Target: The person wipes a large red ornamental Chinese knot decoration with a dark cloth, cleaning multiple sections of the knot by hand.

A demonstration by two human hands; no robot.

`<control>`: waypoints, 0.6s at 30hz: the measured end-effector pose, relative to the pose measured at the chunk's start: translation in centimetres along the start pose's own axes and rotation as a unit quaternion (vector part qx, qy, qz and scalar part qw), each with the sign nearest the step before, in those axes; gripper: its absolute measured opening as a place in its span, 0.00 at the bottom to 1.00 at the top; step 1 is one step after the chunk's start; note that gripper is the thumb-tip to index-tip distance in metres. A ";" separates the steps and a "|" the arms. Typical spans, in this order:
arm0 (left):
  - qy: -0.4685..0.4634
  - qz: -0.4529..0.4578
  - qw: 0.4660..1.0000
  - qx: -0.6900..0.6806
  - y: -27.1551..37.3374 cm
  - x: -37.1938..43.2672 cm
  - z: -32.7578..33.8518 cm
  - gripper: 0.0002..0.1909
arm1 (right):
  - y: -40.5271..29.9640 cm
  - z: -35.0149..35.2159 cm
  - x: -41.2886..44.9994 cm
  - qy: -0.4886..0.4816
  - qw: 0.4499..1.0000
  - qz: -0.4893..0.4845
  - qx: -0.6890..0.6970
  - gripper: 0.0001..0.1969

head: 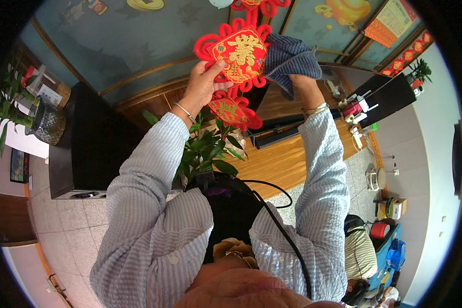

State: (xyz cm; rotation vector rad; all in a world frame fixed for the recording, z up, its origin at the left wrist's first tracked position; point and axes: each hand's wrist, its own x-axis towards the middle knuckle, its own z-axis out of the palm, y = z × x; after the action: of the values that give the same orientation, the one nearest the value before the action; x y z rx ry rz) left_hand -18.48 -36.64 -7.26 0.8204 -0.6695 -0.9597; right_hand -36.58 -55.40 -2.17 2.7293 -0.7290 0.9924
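Note:
A red Chinese knot hanging [235,52] with looped cord edges and a diamond-shaped panel is in front of me, high in the view. The panel bears a raised gold character. My left hand [202,86] pinches its lower left edge, thumb on the front. At the panel's right edge is a ribbed blue-grey cloth [292,61], draped over my right hand [306,88]. That hand's fingers are hidden inside the cloth, which touches the ornament. Below hangs a smaller-looking, tilted red panel [229,109]; part of another red panel [252,3] shows above.
A leafy plant [211,148] stands close below the ornament. Behind are decorated glass panels [138,42] and a wooden cabinet top [277,161] with a black bar-shaped device [277,136]. A glass vase [48,121] stands left. Another person [360,250] is at lower right.

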 end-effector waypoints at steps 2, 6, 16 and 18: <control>0.020 0.000 1.000 -0.006 0.0 0.0 0.4 0.14 | 0.3 0.3 0.1 0.007 1.000 0.007 -0.017 0.18; 0.020 0.001 1.000 -0.011 -0.1 0.2 0.1 0.14 | 0.6 0.5 -0.1 0.005 0.999 0.034 -0.010 0.18; 0.012 -0.011 0.999 -0.027 -1.5 1.3 -0.6 0.13 | 6.6 2.7 -3.7 -0.001 0.981 0.060 0.182 0.17; 0.023 -0.006 0.999 -0.030 -1.9 1.8 -1.4 0.13 | 5.8 3.0 -4.0 -0.011 0.918 0.127 0.376 0.17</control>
State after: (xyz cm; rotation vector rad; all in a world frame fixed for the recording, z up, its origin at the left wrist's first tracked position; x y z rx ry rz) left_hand -17.39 -38.45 -9.36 0.7917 -0.5928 -0.9652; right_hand -40.36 -59.78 -7.20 3.3395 -0.8588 1.5751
